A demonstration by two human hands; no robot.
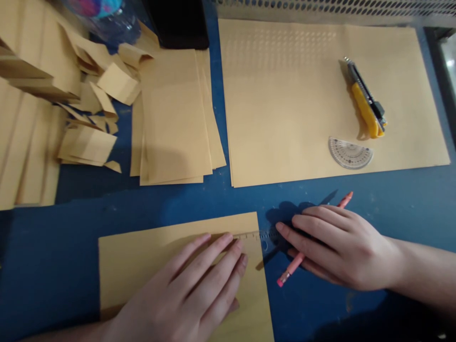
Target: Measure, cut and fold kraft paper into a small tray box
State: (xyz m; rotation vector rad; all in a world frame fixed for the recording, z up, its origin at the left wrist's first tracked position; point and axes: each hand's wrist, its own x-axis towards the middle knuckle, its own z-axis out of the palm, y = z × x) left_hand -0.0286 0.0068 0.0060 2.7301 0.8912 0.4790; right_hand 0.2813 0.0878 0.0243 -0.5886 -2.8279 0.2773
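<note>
My left hand [192, 289] lies with fingers stretched over a sheet of tan card [142, 256] near the front edge. Under its fingertips is a clear ruler [251, 235], which runs past the card's right edge; the part under the hand is hidden. My right hand [338, 247] is just right of the card, with a pink pencil [295, 264] held under its fingers. The pencil lies slantwise, eraser end toward me. My right index fingertip is at the ruler's right end; whether it touches is hard to tell.
Behind, a large tan sheet [278, 109] bears a yellow box cutter [366, 107] and a clear protractor [351, 153]. Left of it lie stacked cards [174, 118], paper scraps [89, 142], folded card pieces [32, 142], a bottle [114, 23] and a black phone-like object [180, 23]. A perforated metal panel [320, 7] borders the back.
</note>
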